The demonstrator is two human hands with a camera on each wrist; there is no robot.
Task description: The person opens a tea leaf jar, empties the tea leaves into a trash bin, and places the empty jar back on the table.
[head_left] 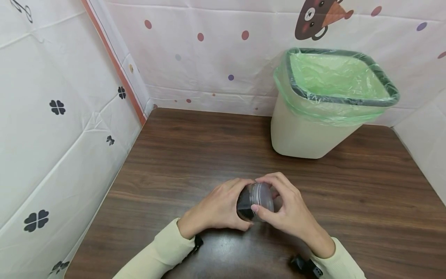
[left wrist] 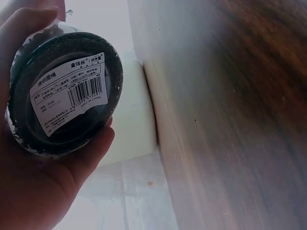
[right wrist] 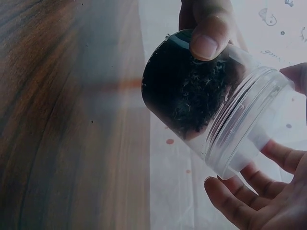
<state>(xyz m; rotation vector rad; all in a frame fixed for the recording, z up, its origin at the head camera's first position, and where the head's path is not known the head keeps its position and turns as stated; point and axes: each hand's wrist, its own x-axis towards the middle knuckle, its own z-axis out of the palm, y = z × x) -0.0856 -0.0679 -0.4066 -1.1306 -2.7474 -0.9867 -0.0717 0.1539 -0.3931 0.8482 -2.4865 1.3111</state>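
Observation:
A clear plastic jar (head_left: 244,204) with dark contents is held tilted on its side above the table. My left hand (head_left: 220,206) grips the jar's body, thumb and fingers wrapped round it. The clear screw lid (head_left: 266,195) points to the right, and my right hand (head_left: 290,207) holds it between thumb and fingers. In the left wrist view the jar's base faces the camera and carries a white label (left wrist: 72,93) with a barcode. Dark shreds or flecks cling inside the jar wall (right wrist: 192,96) in the right wrist view. The lid is on the jar.
A cream trash bin (head_left: 306,131) with a green bag (head_left: 341,73) over its rim stands at the table's back right. The brown wooden table (head_left: 174,155) is bordered by patterned white cloth (head_left: 209,58) at the back and left.

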